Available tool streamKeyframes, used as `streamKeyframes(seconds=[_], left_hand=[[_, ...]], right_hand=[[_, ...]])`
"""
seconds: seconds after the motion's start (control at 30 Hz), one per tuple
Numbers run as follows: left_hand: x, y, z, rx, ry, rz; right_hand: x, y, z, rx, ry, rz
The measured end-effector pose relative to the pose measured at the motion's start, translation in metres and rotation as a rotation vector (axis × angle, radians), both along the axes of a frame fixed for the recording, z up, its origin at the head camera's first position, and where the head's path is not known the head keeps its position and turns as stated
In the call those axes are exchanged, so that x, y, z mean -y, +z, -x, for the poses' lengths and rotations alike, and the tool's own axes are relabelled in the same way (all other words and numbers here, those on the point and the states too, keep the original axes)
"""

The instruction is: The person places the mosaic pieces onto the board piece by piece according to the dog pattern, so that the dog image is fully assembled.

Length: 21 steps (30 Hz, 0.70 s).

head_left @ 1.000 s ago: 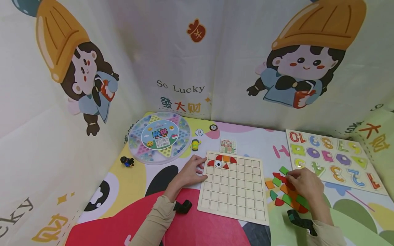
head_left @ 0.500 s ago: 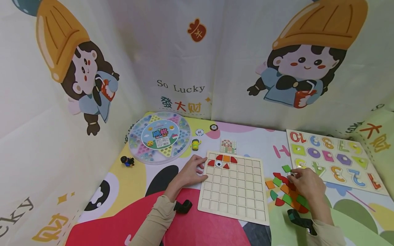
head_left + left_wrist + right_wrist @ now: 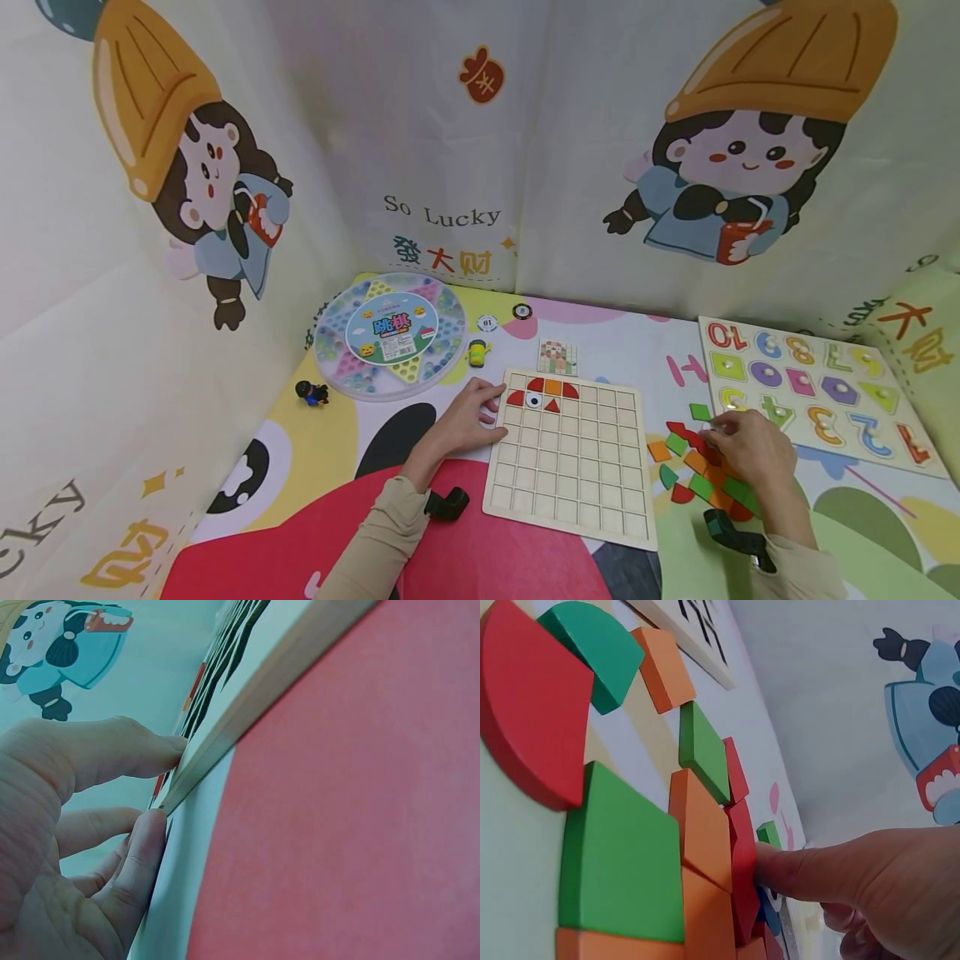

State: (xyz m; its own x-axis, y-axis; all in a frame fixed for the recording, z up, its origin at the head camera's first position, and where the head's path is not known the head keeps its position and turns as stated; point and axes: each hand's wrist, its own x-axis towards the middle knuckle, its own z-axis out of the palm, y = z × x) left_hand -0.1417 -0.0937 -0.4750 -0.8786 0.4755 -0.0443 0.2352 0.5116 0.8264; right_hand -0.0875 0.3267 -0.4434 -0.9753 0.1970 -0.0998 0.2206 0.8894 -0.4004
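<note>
A: What is the left hand [image 3: 467, 417] doing?

B: It rests flat, fingers relaxed, against the near left edge of the pale wooden grid board [image 3: 570, 467], thumb [image 3: 112, 754] on the rim, probably to keep the board from sliding on the worktop.

A: And the right hand [image 3: 750, 450]?

B: It lies over the heap of red, green and orange wooden tiles [image 3: 693, 471] just right of the board. One fingertip [image 3: 776, 874] presses a red tile's edge; I cannot tell whether it grips anything.

A: Anything already on the board?

B: A few red and orange tiles [image 3: 547, 392] fill its far rows, just beyond the left fingers.
</note>
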Motion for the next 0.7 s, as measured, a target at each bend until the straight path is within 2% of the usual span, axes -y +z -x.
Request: streamKeyframes(seconds=[0.3, 0.5, 0.57, 0.7], left_hand=[[-0.001, 0.001, 0.000, 0.014, 0.008, 0.009], [-0.001, 0.001, 0.000, 0.012, 0.009, 0.015], [-0.001, 0.001, 0.000, 0.014, 0.009, 0.018], [-0.001, 0.001, -0.001, 0.010, 0.008, 0.019]], right_hand=[[-0.001, 0.000, -0.001, -0.023, 0.003, 0.030], [0.004, 0.006, -0.004, -0.064, 0.045, 0.038], [0.009, 0.008, -0.003, -0.101, 0.055, 0.066], [0.027, 0.010, 0.003, -0.179, 0.067, 0.216]])
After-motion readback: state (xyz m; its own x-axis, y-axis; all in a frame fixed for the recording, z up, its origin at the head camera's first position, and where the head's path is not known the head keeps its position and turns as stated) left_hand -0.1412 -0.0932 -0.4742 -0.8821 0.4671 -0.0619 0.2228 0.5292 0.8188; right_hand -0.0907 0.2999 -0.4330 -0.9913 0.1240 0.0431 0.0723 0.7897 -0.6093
